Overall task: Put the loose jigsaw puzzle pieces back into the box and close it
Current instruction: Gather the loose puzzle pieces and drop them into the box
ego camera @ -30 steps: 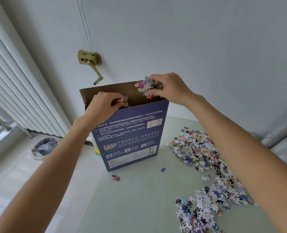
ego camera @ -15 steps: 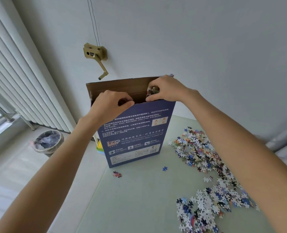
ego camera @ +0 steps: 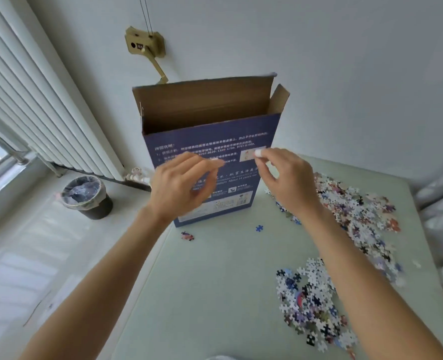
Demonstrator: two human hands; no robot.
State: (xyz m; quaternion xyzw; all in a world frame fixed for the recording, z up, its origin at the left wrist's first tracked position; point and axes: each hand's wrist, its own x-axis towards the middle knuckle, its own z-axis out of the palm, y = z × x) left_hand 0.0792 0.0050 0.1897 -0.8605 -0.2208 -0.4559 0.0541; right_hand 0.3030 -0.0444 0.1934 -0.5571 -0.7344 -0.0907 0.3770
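The left hand and right hand hang in front of the box, fingers loosely bent, holding nothing I can make out. The box stands upright at twelve o'clock on the table, top flaps open. Loose puzzle pieces lie from two to five o'clock.

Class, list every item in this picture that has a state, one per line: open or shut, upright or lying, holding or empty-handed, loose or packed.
box: upright on the table, top flaps open
left hand: in front of the box, fingers loosely curled, holds nothing
right hand: in front of the box, holds nothing
puzzle pieces: loose, spread on the table
blue piece: lying alone
bin: open, lined
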